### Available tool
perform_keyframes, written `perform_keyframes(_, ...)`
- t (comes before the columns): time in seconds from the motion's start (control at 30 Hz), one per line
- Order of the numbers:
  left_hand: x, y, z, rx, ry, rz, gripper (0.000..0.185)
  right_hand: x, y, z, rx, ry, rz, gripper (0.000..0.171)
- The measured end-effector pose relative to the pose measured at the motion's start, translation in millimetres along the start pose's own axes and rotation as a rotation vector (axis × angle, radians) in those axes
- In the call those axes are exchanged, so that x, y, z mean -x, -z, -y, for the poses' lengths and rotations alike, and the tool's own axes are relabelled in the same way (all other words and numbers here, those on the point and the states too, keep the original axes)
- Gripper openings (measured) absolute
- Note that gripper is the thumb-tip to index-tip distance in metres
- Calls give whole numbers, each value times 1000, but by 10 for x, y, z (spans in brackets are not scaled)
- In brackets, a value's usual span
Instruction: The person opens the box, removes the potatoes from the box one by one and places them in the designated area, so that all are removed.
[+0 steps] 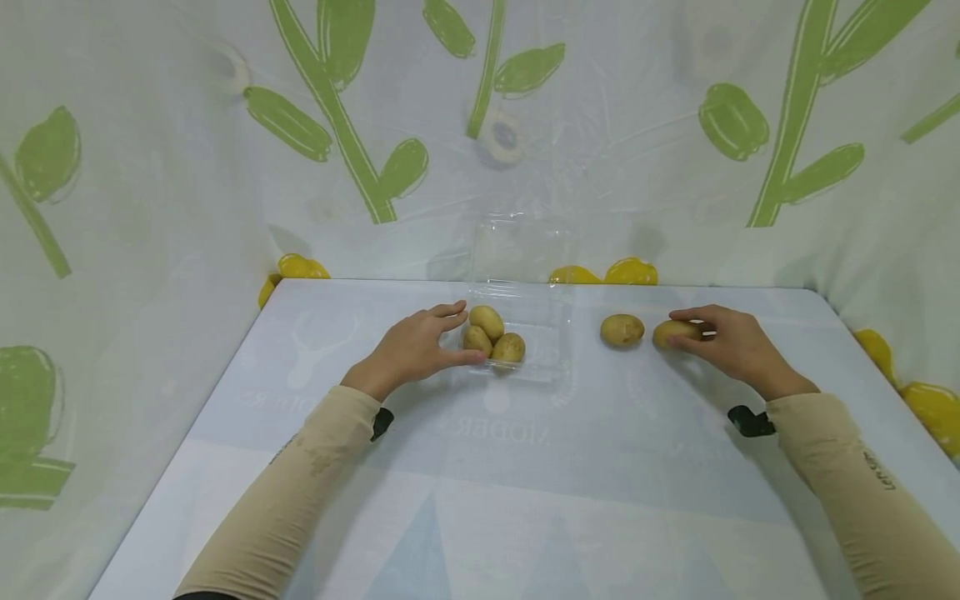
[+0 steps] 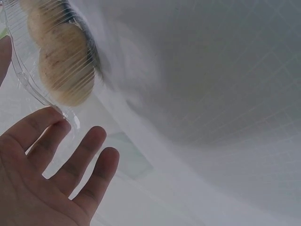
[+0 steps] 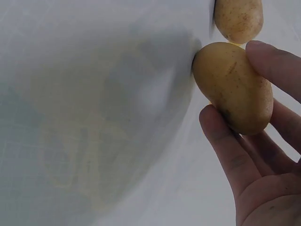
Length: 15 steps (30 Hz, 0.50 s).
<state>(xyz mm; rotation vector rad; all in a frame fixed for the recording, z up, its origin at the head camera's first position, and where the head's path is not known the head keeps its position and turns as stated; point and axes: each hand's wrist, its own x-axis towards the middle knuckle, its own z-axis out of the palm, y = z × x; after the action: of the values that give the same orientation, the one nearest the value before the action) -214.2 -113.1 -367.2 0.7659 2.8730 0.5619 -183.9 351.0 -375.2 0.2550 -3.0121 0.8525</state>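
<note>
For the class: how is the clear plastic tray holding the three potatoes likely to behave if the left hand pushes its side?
The clear plastic tray looks thin-walled, so it would probably flex rather than stay stiff. It likely weighs little itself; the three potatoes should steady it, though it may slide on the smooth table. The left hand touches its edge.

The person wore long, close-fitting beige sleeves that reached to both wrists. The left sleeve showed a faint darker mottling along the forearm. The right sleeve bore small dark lettering running along the forearm, too small to read surely. A small black device sat strapped at the underside of each wrist, one by the left cuff and one by the right cuff. Both hands were bare, without rings or gloves
</note>
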Motion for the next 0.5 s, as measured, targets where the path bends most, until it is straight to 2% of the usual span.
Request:
perform_keyframes(0.17,7,3,-2,0,3,-2,91,3,1,-3,34,-6,15,59)
perform_keyframes(0.5,9,6,-3,-2,4,0,90,-17,7,19,80,49,35,55)
